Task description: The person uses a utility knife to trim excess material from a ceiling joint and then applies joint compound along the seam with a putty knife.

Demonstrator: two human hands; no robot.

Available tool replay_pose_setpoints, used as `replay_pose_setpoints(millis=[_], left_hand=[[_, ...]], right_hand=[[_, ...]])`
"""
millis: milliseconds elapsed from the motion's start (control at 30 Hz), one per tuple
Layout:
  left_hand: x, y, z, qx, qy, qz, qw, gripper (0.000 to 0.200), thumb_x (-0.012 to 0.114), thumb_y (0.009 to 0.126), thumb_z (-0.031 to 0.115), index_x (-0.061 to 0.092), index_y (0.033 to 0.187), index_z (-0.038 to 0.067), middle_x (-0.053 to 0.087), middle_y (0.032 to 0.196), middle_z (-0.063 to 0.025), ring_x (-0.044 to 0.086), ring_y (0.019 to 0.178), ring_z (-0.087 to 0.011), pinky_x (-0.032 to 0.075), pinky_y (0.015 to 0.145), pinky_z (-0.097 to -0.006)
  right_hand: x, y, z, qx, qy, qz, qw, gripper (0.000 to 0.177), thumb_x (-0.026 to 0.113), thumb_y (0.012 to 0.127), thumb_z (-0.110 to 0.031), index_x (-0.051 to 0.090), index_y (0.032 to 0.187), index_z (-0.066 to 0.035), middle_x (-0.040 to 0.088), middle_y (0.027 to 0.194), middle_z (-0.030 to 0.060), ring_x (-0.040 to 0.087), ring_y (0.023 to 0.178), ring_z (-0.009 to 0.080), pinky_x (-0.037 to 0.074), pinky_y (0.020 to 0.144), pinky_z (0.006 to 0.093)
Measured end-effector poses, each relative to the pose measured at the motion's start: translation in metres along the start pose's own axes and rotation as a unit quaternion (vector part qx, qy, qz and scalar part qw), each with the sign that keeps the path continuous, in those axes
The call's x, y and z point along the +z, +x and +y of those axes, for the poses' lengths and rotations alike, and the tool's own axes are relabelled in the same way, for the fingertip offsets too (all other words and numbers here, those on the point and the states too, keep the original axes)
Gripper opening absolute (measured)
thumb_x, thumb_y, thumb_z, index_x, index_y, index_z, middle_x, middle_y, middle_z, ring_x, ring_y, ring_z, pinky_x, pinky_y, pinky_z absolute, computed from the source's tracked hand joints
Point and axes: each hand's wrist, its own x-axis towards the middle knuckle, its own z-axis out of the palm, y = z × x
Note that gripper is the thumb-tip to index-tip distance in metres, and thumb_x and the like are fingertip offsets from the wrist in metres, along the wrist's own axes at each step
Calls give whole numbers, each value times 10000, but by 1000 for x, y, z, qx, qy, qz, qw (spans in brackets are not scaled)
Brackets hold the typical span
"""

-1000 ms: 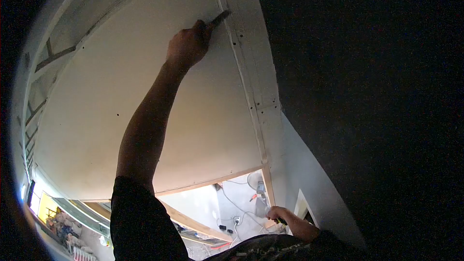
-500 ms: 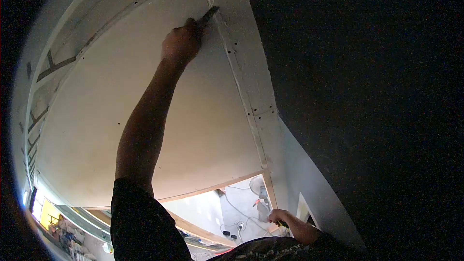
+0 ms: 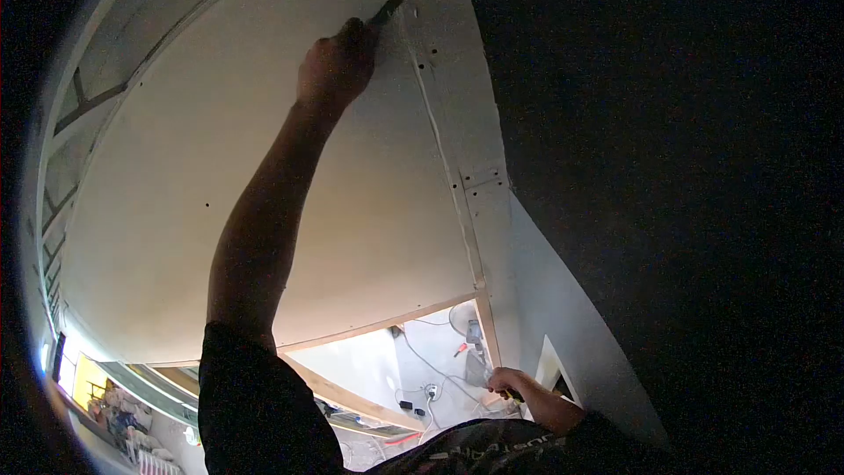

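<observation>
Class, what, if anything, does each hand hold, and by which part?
Left hand: a dark, slender tool, by its lower end. Right hand: a black-and-yellow handle; the rest cannot be told.

Dark tool [image 3: 389, 10] — grip hidden in left fingers [image 3: 338, 51], right-hand object [image 3: 514, 395] mostly covered, seam [image 3: 432, 114] cut off above

Bright light enters at a window [image 3: 66, 371] at the lower left, near a yellow panel [image 3: 84, 380], a jumbled heap [image 3: 123, 411] and a white slatted object [image 3: 155, 460]. A pale timber frame [image 3: 488, 330] borders a lit opening, where cables [image 3: 422, 362] trail across a pale grey floor [image 3: 437, 347]. To its right, a blue-grey wall [image 3: 567, 299] dims into deep shadow covering the room's right side.
</observation>
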Motion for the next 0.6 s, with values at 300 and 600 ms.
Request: replay_pose_setpoints(millis=[300,600], left_hand=[[15,-20,2,5,-42,7,999,311,480,1061,376,586,1093,85,704,859,-258,694,840,-499,562,706,-593],[11,-26,0,-24,-71,29,997,327,490,1059,401,561,1091,84,710,865,-250,699,829,-489,553,697,-585]], right_hand=[[-3,-22,-24,28,-51,-13,998,265,627,991,-223,705,979,29,661,779,111,581,544,221,499,500,408],[-2,-4,-16,-14,-51,-32,998,319,660,922,-345,691,916,-28,671,761,113,608,577,238,483,503,440]])
